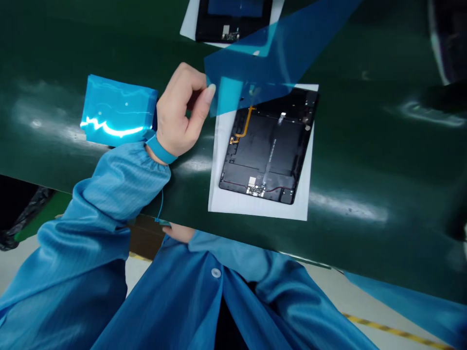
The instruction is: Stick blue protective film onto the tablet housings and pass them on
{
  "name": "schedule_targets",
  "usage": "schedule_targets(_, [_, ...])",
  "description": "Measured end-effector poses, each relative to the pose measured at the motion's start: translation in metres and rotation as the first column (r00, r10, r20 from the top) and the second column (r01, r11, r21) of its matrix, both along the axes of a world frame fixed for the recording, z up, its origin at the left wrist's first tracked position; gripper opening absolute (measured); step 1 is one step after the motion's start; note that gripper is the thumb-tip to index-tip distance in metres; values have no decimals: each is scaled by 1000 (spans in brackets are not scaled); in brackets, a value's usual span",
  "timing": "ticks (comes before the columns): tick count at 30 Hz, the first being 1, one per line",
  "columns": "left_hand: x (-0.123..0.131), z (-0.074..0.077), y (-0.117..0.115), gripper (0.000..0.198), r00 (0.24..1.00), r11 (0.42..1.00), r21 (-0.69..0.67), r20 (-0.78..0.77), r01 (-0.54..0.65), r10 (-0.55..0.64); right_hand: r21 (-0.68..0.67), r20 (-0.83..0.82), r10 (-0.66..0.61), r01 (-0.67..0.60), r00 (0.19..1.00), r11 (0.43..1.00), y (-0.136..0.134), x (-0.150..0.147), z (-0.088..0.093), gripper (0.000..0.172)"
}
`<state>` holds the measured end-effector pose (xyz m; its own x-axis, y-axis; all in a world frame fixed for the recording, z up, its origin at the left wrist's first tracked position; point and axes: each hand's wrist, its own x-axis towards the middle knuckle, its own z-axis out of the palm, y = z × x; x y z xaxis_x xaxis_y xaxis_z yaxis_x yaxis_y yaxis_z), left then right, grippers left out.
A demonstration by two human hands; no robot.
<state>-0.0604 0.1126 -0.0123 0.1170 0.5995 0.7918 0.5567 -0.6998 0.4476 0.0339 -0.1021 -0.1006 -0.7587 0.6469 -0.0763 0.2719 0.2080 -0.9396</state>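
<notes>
My left hand (182, 109) is closed in a pinch on the left edge of a translucent blue film (284, 58). The film slants up to the right, above the top of an opened tablet housing (266, 150). That black housing lies on a white paper sheet (235, 206), with an orange flex cable (248, 124) and a small circuit board (255, 189) inside. Drawn in against my waist, below the table edge, is my right hand (181, 233). Its fingers are mostly hidden.
A stack of shiny blue films (116, 109) lies left of my left wrist, which wears a blue band (161, 149). A second tablet (233, 24) rests on paper at the top. The green table (346, 160) ends near my body. Dark objects sit at the right edge.
</notes>
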Motion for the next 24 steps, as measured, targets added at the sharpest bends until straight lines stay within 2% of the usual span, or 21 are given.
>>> schedule_targets(2, [-1,0,-3,18,1000,1000,-29,-9,-9,9,6,-18,93,-93,996,996,-9,21,16,21])
schedule_targets(3, [-2,0,-4,17,1000,998,-56,-11,-19,18,4,-60,141,-141,988,990,-10,35,29,19])
schedule_targets(5, [-3,-2,-4,16,1000,995,-95,16,-6,7,23,-192,193,-192,962,981,-4,64,65,21])
schedule_targets(6, [-2,-3,-5,19,999,993,-120,51,17,-11,43,-269,173,-168,947,985,5,78,85,23])
schedule_targets(8, [4,-3,-8,25,987,974,-206,149,89,-59,139,-290,39,2,956,990,30,103,122,20])
schedule_targets(9, [9,-2,-10,27,976,957,-257,203,136,-84,234,-277,-65,133,959,963,45,113,136,17])
schedule_targets(10, [15,1,-14,27,963,931,-318,252,179,-99,343,-242,-172,250,955,905,60,121,148,16])
schedule_targets(11, [21,4,-18,26,951,900,-379,292,214,-103,460,-205,-283,347,937,817,75,127,156,16])
schedule_targets(13, [34,11,-28,24,936,848,-463,338,259,-101,650,-137,-462,432,876,626,102,134,162,16])
schedule_targets(14, [40,15,-32,23,933,829,-490,346,271,-100,711,-113,-522,436,846,552,112,136,162,16])
schedule_targets(15, [45,18,-36,23,933,816,-508,344,277,-103,752,-98,-557,428,825,501,121,137,160,17])
schedule_targets(20, [64,28,-47,23,950,802,-535,288,265,-121,835,-110,-588,395,801,382,141,139,145,27])
schedule_targets(24, [76,29,-50,26,953,792,-551,275,263,-125,824,-135,-617,434,775,365,142,144,141,30])
